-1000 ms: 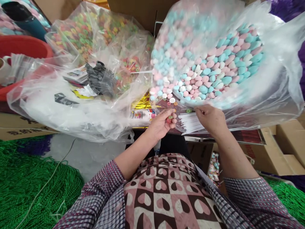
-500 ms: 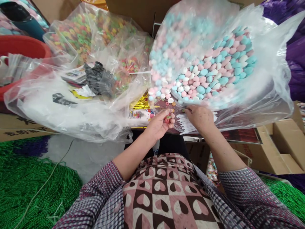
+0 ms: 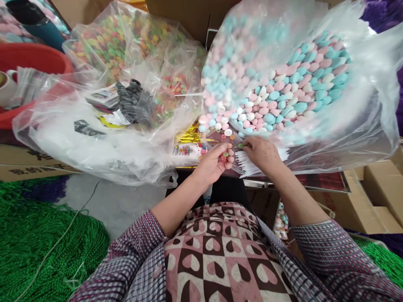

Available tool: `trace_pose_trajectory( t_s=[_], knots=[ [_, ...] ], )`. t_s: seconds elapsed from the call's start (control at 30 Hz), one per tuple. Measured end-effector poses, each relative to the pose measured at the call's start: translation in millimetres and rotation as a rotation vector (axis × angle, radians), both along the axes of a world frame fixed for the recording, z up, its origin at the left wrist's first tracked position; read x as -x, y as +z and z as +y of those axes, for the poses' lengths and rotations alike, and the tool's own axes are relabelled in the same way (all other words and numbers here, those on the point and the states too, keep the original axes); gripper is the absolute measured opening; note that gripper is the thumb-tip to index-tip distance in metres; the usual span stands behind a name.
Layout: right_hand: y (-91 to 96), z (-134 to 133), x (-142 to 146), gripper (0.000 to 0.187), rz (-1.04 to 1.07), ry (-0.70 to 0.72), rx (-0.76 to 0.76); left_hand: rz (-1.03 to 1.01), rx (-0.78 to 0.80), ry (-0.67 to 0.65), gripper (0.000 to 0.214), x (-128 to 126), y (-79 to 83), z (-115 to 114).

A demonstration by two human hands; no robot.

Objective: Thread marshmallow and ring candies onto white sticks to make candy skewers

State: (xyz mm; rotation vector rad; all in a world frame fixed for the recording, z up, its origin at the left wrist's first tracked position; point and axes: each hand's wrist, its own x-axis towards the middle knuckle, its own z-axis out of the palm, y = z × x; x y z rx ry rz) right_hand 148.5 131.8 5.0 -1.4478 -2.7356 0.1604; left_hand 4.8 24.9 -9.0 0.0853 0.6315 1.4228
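Observation:
My left hand [image 3: 216, 162] is half closed, palm up, cupping several small ring-shaped candies [image 3: 224, 157] in red and green. Its fingertips pinch a pale orange ring. Just to its right, my right hand [image 3: 262, 153] pinches a green ring candy [image 3: 240, 146] between thumb and finger. Beneath the right hand lies a bundle of thin white sticks [image 3: 248, 164]. Loose rings [image 3: 232, 137] rest on the dark table beyond my fingers. Behind them spreads a clear bag of pink, blue and white egg-shaped candies [image 3: 277, 102].
A clear bag of coloured ring candies [image 3: 107, 50] stands at the back left. Near it are dark grey gloves [image 3: 134, 102], a red tub [image 3: 37, 54], gold foil strips [image 3: 190, 134] and a printed packet [image 3: 189, 150]. Cardboard boxes [image 3: 378, 188] stand at right, green strands [image 3: 47, 226] at lower left.
The view has shifted slightly, so the table things sit a little further right. My right hand has moved slightly, and the green ring shows more clearly in its fingertips.

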Motion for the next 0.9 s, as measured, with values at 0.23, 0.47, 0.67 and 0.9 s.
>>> trace_pose_trajectory(
  t_s=[0.23,0.47,0.67,0.9],
  knots=[
    [-5.9,2.4,-4.3,0.032,0.104,0.006,0.036,0.006,0.014,0.014,0.014,-0.5,-0.6,-0.1],
    [3.3,-3.1,-6.6,0.021,0.764,-0.229,0.49,0.029,0.039,0.008,0.016,-1.5,-0.9,1.0],
    [19.4,-23.9,5.5,0.022,0.874,-0.155,0.609,0.045,0.048,-0.015,0.018,-2.0,-0.9,1.7],
    [21.4,-32.1,19.0,0.019,0.689,0.076,0.403,0.025,0.016,0.032,0.017,-3.2,-2.7,2.0]
  ],
)
